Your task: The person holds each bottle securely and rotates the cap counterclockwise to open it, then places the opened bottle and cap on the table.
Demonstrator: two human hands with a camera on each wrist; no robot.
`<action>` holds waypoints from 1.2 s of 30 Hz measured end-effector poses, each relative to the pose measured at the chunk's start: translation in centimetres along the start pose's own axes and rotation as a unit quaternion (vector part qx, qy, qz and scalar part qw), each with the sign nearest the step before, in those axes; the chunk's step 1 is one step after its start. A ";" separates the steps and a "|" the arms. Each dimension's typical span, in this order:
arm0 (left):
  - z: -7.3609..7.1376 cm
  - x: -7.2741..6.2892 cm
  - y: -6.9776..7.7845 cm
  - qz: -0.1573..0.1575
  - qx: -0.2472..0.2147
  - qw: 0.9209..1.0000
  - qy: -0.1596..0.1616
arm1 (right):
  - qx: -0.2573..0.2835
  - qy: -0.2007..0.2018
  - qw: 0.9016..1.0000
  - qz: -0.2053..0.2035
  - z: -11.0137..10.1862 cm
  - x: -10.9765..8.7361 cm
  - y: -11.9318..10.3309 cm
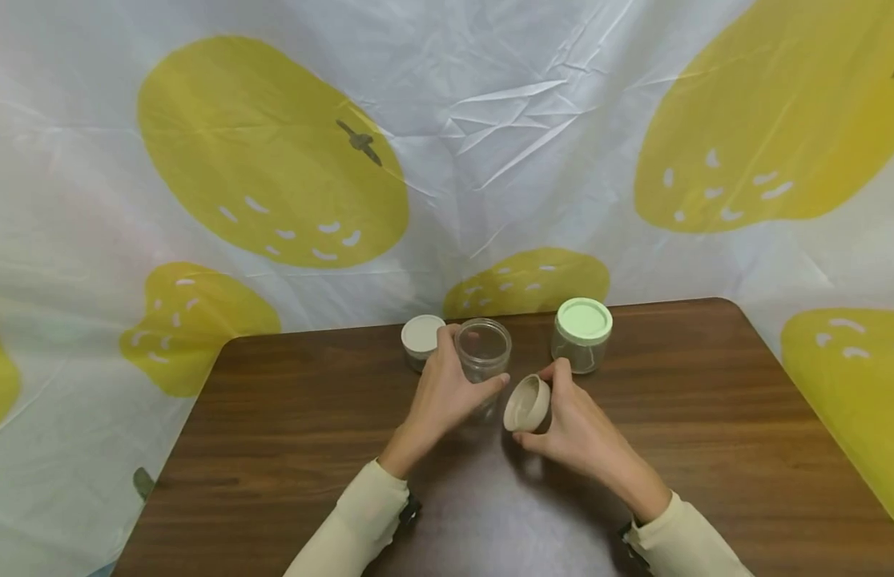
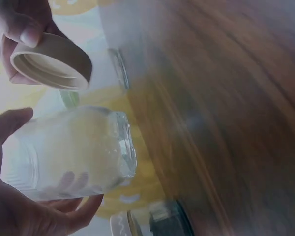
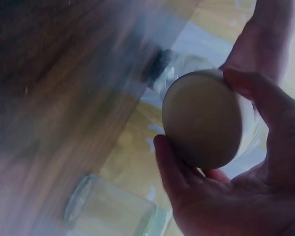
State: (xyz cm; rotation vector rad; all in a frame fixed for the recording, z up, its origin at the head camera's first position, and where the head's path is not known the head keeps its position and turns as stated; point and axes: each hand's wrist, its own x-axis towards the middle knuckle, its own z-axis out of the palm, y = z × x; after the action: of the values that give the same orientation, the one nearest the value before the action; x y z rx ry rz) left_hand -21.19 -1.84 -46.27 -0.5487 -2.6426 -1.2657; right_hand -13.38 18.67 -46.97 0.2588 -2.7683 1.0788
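"What stands near the far edge of the brown desk [image 1: 295, 449]?"
"A green-lidded jar [image 1: 581, 343] on the right and a white-lidded jar [image 1: 421, 341] on the left, well apart."
"And behind?"
"A creased white cloth [image 1: 483, 184], printed with big yellow fruit [image 1: 267, 152]."

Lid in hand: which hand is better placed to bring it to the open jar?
Right, most likely. The right hand already pinches the lid beside the jar, hollow side facing left. The left hand grips the jar, so it seems better placed to steady it.
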 end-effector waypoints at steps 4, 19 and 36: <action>0.6 0.8 0.5 -0.032 -0.026 0.999 0.018 | -0.007 -0.003 1.000 0.030 0.5 0.1 0.1; 3.0 3.4 1.1 -0.120 -0.102 0.987 0.043 | -0.014 -0.008 0.998 0.059 2.0 1.0 1.0; 4.6 4.8 1.0 -0.142 -0.103 0.984 0.040 | -0.013 -0.021 0.998 0.058 3.0 1.8 2.0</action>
State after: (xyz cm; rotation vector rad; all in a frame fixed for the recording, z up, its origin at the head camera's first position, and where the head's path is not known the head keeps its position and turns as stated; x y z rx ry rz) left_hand -25.15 3.53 -46.95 -0.1419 -2.6060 -1.6174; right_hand -15.78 17.87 -50.11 0.1198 -2.8640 1.0753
